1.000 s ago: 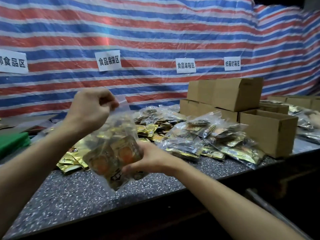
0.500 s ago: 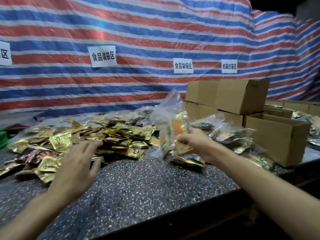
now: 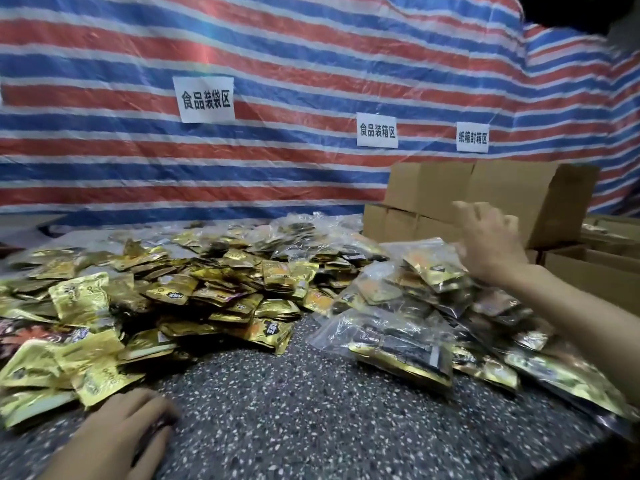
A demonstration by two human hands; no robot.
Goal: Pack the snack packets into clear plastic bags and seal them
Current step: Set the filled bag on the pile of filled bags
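Filled bag point(image 3: 426, 268) dropped onto pile point(image 3: 398, 344); right hand point(image 3: 491, 244), left hand point(image 3: 128, 431) both empty, uncurled.

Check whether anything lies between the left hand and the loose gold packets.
Nothing visible does. The left hand is low over the speckled counter, right beside the nearest loose gold packets at the pile's front edge. No bag or box lies between them; whether it touches them is unclear.

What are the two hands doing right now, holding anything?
Left hand: open, fingers relaxed, down by the loose gold packets, holding nothing.
Right hand: open, fingers spread above the filled bags, holding nothing.
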